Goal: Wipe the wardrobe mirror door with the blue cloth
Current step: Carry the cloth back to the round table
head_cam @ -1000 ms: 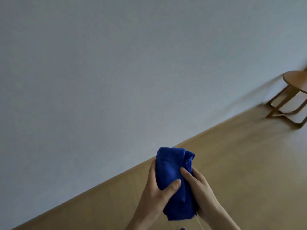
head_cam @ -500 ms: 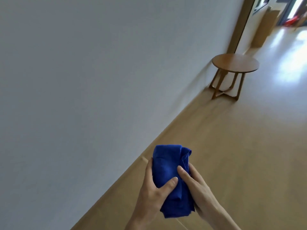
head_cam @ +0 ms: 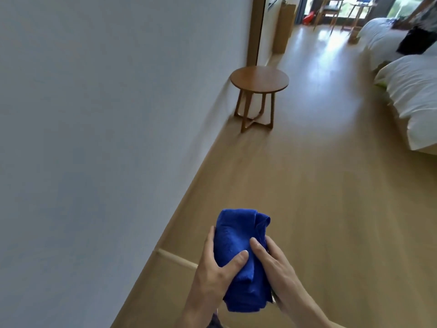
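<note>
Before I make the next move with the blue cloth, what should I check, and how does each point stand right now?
1. Grip on the blue cloth: ok, the left hand and the right hand both hold it.
2. Cloth folded into a pad: ok.
3. Mirror door in view: not ok, only a plain wall shows on the left.
4. Way along the wall: not ok, a round table stands close to it ahead.
5. Cloth damp or dry: cannot tell.
</note>
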Demonstrator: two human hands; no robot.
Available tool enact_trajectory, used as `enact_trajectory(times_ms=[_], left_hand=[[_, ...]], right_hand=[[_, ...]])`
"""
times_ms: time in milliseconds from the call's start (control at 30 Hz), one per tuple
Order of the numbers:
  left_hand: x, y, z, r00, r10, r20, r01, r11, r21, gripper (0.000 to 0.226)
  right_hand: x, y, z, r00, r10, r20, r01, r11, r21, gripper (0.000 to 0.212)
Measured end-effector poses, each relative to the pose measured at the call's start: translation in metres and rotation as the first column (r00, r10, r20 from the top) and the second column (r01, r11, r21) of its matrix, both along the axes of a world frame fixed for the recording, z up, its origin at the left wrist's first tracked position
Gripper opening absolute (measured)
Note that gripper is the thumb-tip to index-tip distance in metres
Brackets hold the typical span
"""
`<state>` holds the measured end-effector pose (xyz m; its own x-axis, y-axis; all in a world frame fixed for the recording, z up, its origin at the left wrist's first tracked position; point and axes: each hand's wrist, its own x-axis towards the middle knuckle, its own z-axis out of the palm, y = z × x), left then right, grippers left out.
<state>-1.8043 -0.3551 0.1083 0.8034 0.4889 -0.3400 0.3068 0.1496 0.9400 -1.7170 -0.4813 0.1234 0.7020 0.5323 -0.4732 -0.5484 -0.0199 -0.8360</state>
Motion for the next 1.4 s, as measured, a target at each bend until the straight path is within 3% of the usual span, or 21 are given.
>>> enact_trajectory(times_ms=[500, 767, 967, 1167, 1400], left_hand=[[0.167, 0.109, 0.02, 0.978, -0.207, 0.012, 0.207, 0.978, 0.001, 0.108], [0.251, 0.111, 0.02, 0.976, -0.212, -0.052, 0.213, 0.977, 0.002, 0.087], [0.348, 0.105, 0.02, 0.981, -0.151, -0.122, 0.155, 0.987, 0.026, 0.089], [0.445, 0.086, 0.037, 0.985, -0.14, -0.101, 0.145, 0.988, 0.049, 0.072], [0.541, 0.078, 0.036, 0.968, -0.219, -0.124, 0.227, 0.973, 0.05, 0.076]], right_hand=[[0.132, 0.085, 0.006, 0.978, -0.18, 0.103, 0.189, 0.979, -0.083, 0.027], [0.216, 0.09, -0.002, 0.974, -0.204, 0.095, 0.213, 0.973, -0.093, 0.025], [0.32, 0.085, -0.001, 0.984, -0.141, 0.106, 0.149, 0.987, -0.067, 0.025], [0.423, 0.068, 0.01, 0.989, -0.093, 0.117, 0.099, 0.994, -0.052, 0.022], [0.513, 0.053, 0.001, 0.985, -0.143, 0.101, 0.153, 0.984, -0.092, 0.022]])
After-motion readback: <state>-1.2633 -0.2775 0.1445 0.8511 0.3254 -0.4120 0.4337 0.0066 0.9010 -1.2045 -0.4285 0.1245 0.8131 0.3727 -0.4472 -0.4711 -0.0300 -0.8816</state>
